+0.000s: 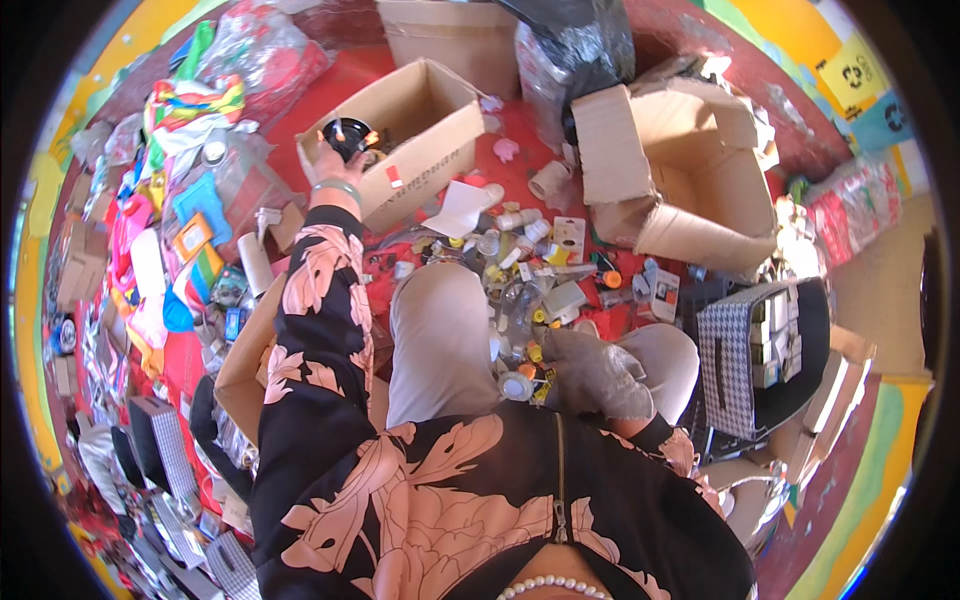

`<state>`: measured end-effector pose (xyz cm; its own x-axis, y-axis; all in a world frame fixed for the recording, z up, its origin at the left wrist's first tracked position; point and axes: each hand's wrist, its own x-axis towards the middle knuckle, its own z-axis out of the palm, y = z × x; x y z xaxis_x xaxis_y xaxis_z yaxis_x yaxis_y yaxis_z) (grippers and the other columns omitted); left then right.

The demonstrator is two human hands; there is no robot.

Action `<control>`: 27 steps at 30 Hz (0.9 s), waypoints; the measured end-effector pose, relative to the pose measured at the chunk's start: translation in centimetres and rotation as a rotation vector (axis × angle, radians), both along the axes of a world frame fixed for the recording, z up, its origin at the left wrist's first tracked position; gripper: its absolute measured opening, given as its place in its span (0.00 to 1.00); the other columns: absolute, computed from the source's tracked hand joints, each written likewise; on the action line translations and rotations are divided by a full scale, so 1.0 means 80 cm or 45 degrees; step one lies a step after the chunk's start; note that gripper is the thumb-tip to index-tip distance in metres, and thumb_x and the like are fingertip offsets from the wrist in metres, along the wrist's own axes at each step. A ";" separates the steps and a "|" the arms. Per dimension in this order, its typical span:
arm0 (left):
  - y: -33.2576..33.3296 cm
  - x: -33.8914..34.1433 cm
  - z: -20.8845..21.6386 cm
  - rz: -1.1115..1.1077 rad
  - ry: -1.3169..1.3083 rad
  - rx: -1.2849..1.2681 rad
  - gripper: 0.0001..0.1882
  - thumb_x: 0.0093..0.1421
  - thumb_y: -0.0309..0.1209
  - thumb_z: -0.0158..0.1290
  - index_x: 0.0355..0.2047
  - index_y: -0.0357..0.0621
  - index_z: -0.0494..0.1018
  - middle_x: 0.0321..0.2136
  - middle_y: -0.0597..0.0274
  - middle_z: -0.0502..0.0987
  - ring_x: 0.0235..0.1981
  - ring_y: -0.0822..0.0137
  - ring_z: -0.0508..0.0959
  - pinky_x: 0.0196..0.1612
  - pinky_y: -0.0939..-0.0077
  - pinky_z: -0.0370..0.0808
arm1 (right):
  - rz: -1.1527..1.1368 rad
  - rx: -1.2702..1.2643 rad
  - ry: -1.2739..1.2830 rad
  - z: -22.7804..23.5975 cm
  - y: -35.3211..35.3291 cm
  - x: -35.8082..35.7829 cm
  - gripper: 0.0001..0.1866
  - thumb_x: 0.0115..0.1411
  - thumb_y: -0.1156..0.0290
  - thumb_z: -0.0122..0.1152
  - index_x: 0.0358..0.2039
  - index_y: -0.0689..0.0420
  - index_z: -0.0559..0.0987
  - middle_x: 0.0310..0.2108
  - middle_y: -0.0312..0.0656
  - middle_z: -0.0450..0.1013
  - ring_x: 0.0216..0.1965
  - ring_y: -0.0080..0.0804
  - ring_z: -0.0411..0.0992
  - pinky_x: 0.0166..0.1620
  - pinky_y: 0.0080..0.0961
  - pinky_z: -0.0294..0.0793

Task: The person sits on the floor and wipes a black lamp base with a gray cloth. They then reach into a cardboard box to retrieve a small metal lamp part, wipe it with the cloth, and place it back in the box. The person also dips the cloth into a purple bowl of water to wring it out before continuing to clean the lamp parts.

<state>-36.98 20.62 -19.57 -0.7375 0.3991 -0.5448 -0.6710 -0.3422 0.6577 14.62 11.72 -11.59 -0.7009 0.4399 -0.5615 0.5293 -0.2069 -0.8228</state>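
Note:
My left hand (340, 172), bare with a bracelet at the wrist, reaches out to the near left corner of an open cardboard box (425, 180). Its fingers close on the lower edge of a shiny black round object (345, 137), like a small bowl, at the box's rim. Between my knees, my right hand (600, 375) wears a worn grey glove and hovers low beside my right knee. Under and ahead of it spreads a heap of small mixed pieces (520, 265), with bottles, caps and plastic bits. The glove hides whether its fingers hold anything.
A second open cardboard box (690, 170) stands at the far right, beside a black plastic bag (580, 55). To the right, a houndstooth-patterned box (745, 355) holds small white packs. Bright cloths and plastic (190, 220) pile up on the left. The floor (350, 75) is red.

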 end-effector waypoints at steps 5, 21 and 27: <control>0.023 -0.002 -0.056 -0.674 1.552 -1.076 0.37 0.50 0.55 0.50 0.43 0.29 0.69 0.41 0.35 0.72 0.44 0.44 0.71 0.49 0.63 0.66 | 0.035 0.045 -0.057 -0.006 0.007 0.007 0.14 0.45 0.68 0.60 0.30 0.61 0.71 0.29 0.43 0.70 0.33 0.33 0.70 0.33 0.28 0.68; 0.011 0.026 -0.120 -1.400 2.195 -1.170 0.15 0.47 0.30 0.56 0.37 0.38 0.75 0.32 0.44 0.76 0.38 0.50 0.75 0.44 0.62 0.70 | 0.433 0.655 -0.159 0.011 0.035 0.013 0.18 0.44 0.61 0.63 0.28 0.61 0.72 0.30 0.43 0.70 0.33 0.35 0.71 0.32 0.31 0.69; -0.017 0.085 -0.004 -1.418 2.109 -1.216 0.14 0.48 0.28 0.55 0.36 0.34 0.74 0.33 0.44 0.75 0.37 0.53 0.75 0.43 0.69 0.68 | 0.014 1.235 -0.306 0.114 0.061 0.082 0.21 0.41 0.60 0.67 0.29 0.61 0.72 0.28 0.41 0.70 0.31 0.33 0.70 0.32 0.30 0.69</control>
<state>-30.18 19.29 -19.91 -0.3389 0.9368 -0.0870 0.8635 0.3464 0.3665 21.15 16.57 -2.46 -0.6227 0.7772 -0.0902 0.7017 0.5037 -0.5038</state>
